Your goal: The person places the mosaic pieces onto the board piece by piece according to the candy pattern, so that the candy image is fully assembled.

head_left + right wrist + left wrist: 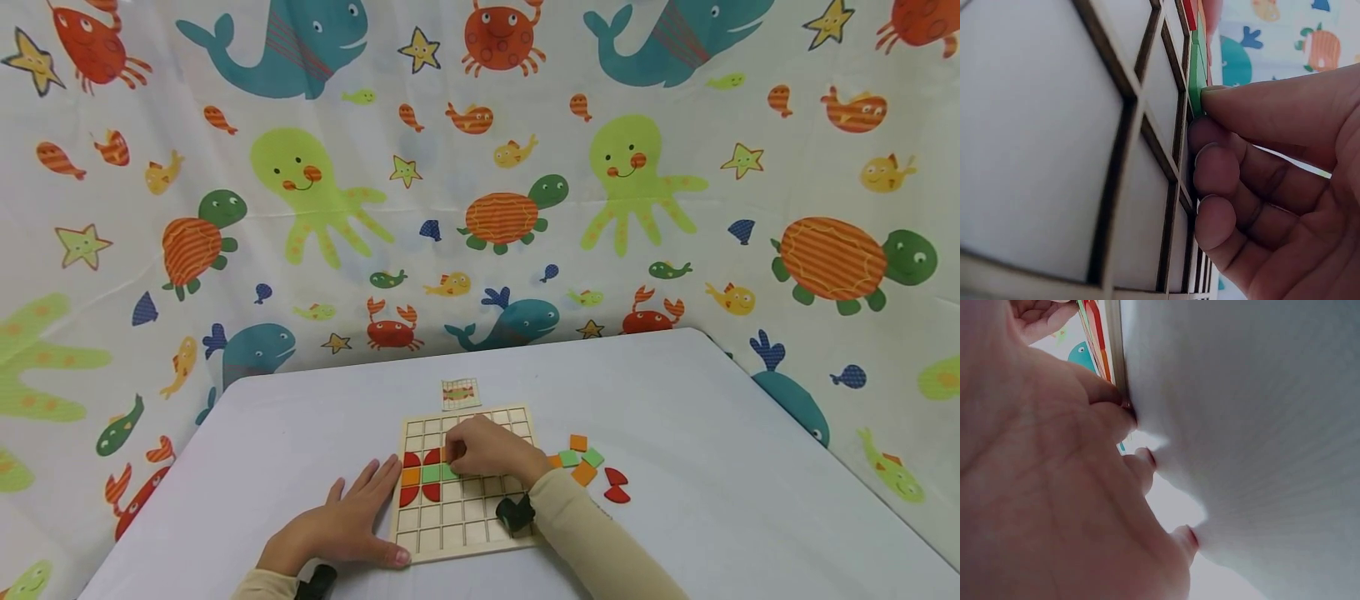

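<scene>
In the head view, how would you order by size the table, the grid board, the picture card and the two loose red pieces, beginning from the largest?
1. Table
2. Grid board
3. Picture card
4. Two loose red pieces: they look alike, so I leave them unranked between themselves.

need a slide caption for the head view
Right hand over a gridded board with coloured tiles, left hand at its left edge.

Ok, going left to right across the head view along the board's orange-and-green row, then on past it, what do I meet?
Left grip → orange tile → green tile → right grip → mingled loose orange tiles and loose green tiles → two loose red pieces.
</scene>
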Tool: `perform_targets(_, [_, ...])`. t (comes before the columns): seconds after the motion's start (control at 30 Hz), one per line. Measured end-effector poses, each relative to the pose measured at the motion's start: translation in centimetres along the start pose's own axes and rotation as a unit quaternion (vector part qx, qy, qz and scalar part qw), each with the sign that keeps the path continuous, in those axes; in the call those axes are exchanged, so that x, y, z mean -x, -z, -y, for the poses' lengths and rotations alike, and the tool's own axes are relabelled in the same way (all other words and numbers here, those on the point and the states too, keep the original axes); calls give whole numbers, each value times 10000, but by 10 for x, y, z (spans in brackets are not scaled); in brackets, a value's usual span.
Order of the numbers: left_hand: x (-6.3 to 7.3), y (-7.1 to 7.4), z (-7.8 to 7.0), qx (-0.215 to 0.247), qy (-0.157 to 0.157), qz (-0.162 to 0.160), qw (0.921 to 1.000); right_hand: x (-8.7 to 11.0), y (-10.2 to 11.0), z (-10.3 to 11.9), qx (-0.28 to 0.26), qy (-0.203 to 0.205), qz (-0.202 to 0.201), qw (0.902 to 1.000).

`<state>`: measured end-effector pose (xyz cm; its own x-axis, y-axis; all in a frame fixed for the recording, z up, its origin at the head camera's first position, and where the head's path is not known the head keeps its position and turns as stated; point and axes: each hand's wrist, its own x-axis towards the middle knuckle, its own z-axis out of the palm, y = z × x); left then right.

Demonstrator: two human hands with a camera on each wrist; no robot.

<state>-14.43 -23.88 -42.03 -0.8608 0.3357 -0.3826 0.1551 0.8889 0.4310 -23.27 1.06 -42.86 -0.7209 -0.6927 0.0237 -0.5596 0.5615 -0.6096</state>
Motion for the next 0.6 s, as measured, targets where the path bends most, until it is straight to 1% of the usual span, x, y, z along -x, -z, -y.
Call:
perform_targets(0.17, [0, 0, 0, 15, 1, -11, 10000, 4, 6, -1, -210, -36, -70, 9997])
perform_targets(0.27, [0, 0, 1, 20, 39, -13, 10000, 9, 18, -6, -440, -39, -200, 9988])
perform_targets(0.37, [0, 0, 2, 12, 60, -20, 10000, 16, 34, -15, -605, -109, -377, 9974])
perform_targets(0.5, [-1, 0, 3, -19, 60, -18, 10000, 30, 55, -33, -705, -568, -604, 9941])
perform_targets(0.6, [-2, 0, 4, -19, 41, 14, 10000, 41, 67, -45, -792, -952, -653, 9901])
